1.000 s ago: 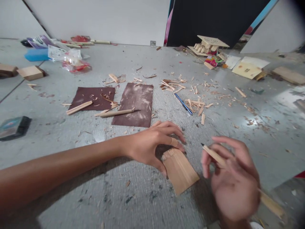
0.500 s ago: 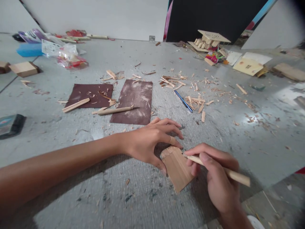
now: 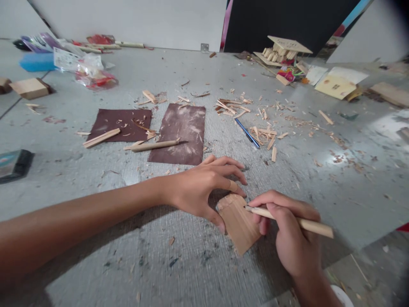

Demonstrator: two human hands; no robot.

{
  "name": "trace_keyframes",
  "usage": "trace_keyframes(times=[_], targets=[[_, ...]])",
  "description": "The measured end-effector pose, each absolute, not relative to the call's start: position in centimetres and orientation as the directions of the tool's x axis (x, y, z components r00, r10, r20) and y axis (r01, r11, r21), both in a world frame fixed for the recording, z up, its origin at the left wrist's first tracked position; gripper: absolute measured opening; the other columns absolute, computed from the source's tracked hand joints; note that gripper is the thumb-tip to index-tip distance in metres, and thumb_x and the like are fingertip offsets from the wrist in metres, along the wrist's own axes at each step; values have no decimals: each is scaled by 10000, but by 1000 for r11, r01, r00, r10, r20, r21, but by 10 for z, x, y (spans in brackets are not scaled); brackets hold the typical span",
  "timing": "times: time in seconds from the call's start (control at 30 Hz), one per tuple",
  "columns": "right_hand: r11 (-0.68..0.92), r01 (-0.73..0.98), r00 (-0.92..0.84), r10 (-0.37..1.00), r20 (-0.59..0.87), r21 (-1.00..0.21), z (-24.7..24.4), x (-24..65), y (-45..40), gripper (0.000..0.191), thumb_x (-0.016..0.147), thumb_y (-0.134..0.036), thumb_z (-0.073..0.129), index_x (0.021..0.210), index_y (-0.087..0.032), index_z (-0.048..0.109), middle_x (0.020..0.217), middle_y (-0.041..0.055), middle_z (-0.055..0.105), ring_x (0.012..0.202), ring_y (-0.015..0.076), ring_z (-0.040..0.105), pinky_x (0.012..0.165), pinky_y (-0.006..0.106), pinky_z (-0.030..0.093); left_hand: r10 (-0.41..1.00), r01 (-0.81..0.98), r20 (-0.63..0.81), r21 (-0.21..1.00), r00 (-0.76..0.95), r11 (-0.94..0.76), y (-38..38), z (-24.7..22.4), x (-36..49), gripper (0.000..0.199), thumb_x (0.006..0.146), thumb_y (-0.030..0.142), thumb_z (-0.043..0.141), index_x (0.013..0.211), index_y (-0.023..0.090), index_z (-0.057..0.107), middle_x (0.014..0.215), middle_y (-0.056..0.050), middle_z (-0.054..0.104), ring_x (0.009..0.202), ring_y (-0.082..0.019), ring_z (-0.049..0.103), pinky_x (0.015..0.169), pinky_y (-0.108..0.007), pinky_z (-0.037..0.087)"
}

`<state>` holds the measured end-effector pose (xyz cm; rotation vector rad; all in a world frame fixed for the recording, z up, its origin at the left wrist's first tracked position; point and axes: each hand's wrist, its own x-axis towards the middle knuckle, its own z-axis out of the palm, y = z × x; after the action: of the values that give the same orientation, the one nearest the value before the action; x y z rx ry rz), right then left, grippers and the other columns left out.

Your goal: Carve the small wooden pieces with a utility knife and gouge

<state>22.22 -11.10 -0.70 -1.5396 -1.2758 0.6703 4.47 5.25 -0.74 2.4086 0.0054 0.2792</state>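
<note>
A small flat piece of wood [image 3: 238, 221] with a rounded, roughly cut far end lies flat on the work surface. My left hand [image 3: 211, 183] steadies it, thumb against its left edge and a bandaged finger at its far edge; the other fingers are spread on the surface. In a pencil-like grip, my right hand [image 3: 294, 238] holds a carving knife [image 3: 315, 227] with a pale wooden handle. Its short metal tip touches the wood's upper right edge. My right fingertips rest by the wood's right side.
Beyond my hands lie two brown sandpaper sheets [image 3: 188, 121], a second wooden-handled carving tool [image 3: 153, 146], a wood strip [image 3: 102, 138] and a blue pen [image 3: 247, 133]. Wood shavings [image 3: 263, 134] are scattered around. A dark-edged box [image 3: 15, 165] sits at left, a small stick model [image 3: 283, 51] at the back right.
The knife tip has shifted very slightly along the wood's edge, its handle end a little left and up. The left hand keeps its place on the wood. The view has tilted slightly.
</note>
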Motion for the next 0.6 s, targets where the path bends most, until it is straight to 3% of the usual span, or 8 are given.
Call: trace_keyframes(times=[0.37, 0.6], targets=[[55, 453, 250, 950, 186, -890, -8, 221, -111, 325, 934, -188, 459, 697, -192, 682, 529, -37, 556, 433, 108, 475, 435, 249, 352, 66, -85, 206, 644, 976, -760, 52, -7, 44, 639, 716, 587, 855, 1242, 255, 706, 1401, -121, 618, 1411, -408, 395, 1070, -510, 289], [64, 591, 137, 974, 178, -804, 5, 218, -104, 318, 950, -176, 417, 649, -200, 519, 524, -61, 466, 470, 96, 449, 483, 256, 329, 45, -84, 184, 638, 982, -766, 48, 1, 44, 611, 775, 524, 817, 1236, 140, 699, 1198, -142, 659, 1125, -332, 528, 931, -442, 340]])
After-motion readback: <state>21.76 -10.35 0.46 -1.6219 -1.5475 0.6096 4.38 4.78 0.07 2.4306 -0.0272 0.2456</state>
